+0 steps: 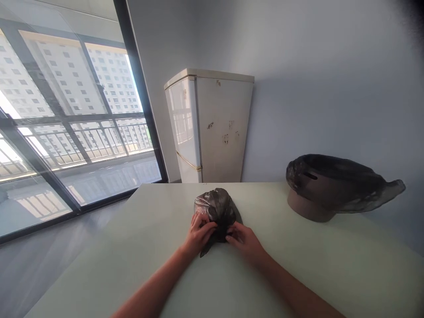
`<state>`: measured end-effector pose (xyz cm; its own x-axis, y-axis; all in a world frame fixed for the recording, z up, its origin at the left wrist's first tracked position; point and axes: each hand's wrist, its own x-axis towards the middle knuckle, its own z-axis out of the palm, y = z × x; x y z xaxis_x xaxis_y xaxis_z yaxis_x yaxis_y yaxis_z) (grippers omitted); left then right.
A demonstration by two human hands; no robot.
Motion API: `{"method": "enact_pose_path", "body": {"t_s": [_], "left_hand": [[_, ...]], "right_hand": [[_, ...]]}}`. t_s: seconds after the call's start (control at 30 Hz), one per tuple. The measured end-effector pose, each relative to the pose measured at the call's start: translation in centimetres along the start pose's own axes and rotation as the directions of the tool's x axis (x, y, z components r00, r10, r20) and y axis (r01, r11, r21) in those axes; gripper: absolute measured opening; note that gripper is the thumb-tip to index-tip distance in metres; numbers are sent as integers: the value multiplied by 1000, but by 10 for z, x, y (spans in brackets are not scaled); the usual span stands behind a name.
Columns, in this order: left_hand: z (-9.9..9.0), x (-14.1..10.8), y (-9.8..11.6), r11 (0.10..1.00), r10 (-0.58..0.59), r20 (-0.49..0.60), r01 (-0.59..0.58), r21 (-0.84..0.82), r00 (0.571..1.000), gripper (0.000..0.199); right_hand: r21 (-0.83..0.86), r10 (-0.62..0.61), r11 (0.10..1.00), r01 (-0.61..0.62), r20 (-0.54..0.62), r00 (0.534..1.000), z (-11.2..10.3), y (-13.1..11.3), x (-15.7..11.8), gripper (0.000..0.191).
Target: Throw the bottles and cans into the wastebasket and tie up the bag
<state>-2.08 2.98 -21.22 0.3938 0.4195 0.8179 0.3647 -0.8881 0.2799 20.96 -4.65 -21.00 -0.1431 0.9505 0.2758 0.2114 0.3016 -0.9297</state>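
Observation:
A bunched black plastic bag (218, 203) rests on the pale table, its thin film shiny and creased. My left hand (198, 232) grips the bag's near left side, thumb and fingers closed on the film. On the near right side, my right hand (243, 238) pinches the same bag between thumb and fingers. Both hands meet around a gathered, knotted-looking part in the middle. A loose tail of film points toward me below the left hand. What is inside the bag, if anything, is hidden.
To the right on the table (132, 265) stands a brown trash bin (311, 207) lined with a black bag (351, 172) folded over its rim. Behind the table is a worn white refrigerator (221, 128) against the wall. A glass sliding door (76, 132) fills the left.

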Motion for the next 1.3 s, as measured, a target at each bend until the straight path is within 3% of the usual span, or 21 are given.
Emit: {"method": "enact_pose_path", "body": {"t_s": [0.1,0.2,0.3,0.47,0.67,0.77,0.9,0.97,1.0,1.07,1.1,1.13,1.2,1.3], "left_hand": [[0,-1,-1,997,-59,-15,59,-51,998,19],[-3,0,1,990,-128,-89,121,-78,988,19],[-7,3,1,949,-300,-195,273,-154,934,17],[-8,7,-8,763,-627,-279,501,-408,728,12],[-7,10,-29,463,-859,-241,481,-745,452,20],[-5,6,-38,336,-912,-175,433,-836,371,23],[-1,2,-47,273,-942,-155,411,-870,297,26],[1,2,-48,239,-950,-129,394,-888,286,27],[2,3,-47,219,-951,-108,385,-897,289,30],[3,5,-44,175,-948,-54,374,-911,313,35],[3,6,-42,154,-941,-17,383,-911,339,36],[3,7,-39,138,-928,23,399,-907,372,35],[3,8,-36,104,-910,90,432,-896,406,32],[5,9,-34,41,-937,117,437,-899,328,29]], "right_hand": [[-55,1,998,-10,-158,987,-7,0,2,28],[-113,-13,993,-27,-335,942,-15,-4,3,29],[-77,39,993,-86,-479,877,-23,-14,2,28],[59,158,986,-157,-638,754,-39,-13,1,16],[105,181,982,-156,-753,632,-60,15,7,10],[100,178,981,-164,-794,581,-70,23,9,14],[21,108,986,-164,-835,540,-76,14,6,16],[-106,-20,987,-118,-822,569,-72,1,2,23],[-216,-130,974,-62,-766,629,-68,-7,0,26],[-454,-374,883,123,-519,769,-54,-21,-4,28],[-539,-458,813,221,-357,814,-46,-27,-6,28],[-594,-499,750,293,-216,839,-38,-31,-7,28],[-662,-489,670,336,-54,871,-24,-34,-8,29],[-743,-396,598,300,51,917,-14,-30,-7,30]]}}
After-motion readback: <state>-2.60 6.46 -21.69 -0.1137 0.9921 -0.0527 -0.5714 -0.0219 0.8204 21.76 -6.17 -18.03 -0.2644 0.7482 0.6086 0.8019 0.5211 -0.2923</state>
